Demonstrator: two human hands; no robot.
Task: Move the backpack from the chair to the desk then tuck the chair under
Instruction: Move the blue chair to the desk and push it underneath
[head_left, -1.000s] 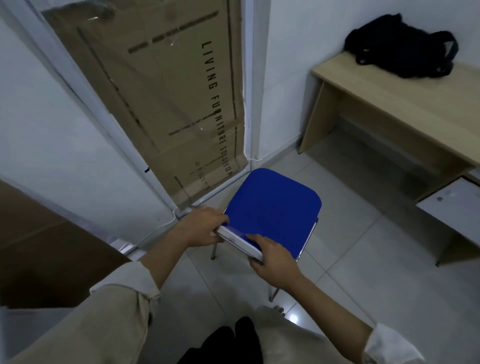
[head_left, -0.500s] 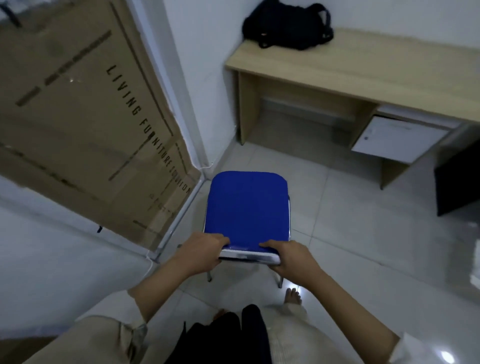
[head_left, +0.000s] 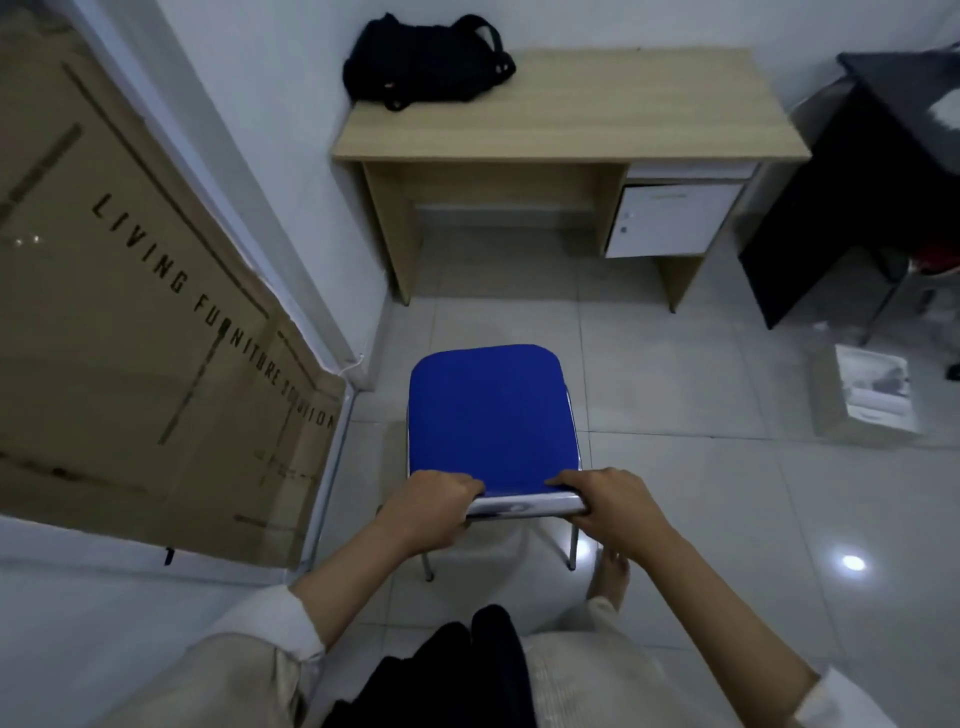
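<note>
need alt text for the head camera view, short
Seen from above, a person's left hand and right hand grip the near edge of a blue chair standing on a tiled floor, facing the open space under a wooden desk. A black backpack lies on the desk's back left corner.

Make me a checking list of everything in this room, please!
Surface: wooden desk, top bare apart from the bag; grey tiled floor.
Job's things: black backpack on the desk's back left corner; blue chair on the floor, facing the desk opening, not yet under.
Clutter: small box on the floor at right.
Hands: left hand and right hand both grip the chair's back rail.
Cables: thin white cord at the wall corner.
Surroundings: big cardboard carton leaning at left; black table at right.
</note>
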